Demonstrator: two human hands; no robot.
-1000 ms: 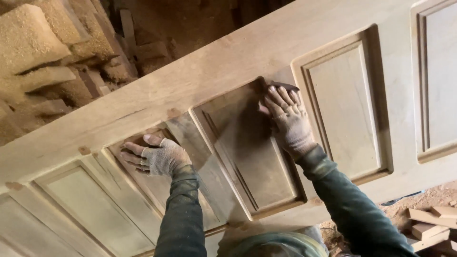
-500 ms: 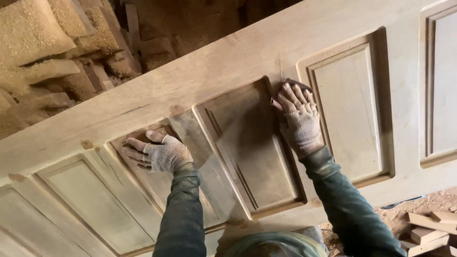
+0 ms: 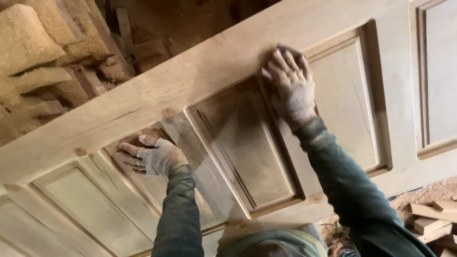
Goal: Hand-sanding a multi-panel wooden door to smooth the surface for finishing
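Head view, looking down on a wooden panelled door lying across the frame, pale, unfinished, with raised panels set in recesses.

Right hand, in a dusty knit glove, lies flat with fingers spread on the rail at the top corner of the centre panel. A dark edge shows past its fingertips, likely an abrasive pad pressed under the palm; I can't tell its full shape. Fingers extended and pressing down, not curled.

Left hand, in a fingerless glove, rests on the next panel to the left, fingers loosely splayed and flat, gripping nothing, apparently bracing.

Beyond the door: sawdust-covered blocks at upper left. Offcuts lie on the floor at lower right.

Risks as I judge them:
- Pad sits right on the moulding edge; heavy pressure there could round the profile or leave cross-grain scratches on the rail.
- Bare fingertips of the left hand on raw wood: splinters if it slides.
- Weight leaned on both hands may shift the door; its supports are out of view.
- Dust is thick everywhere; grit under the pad could score the surface.
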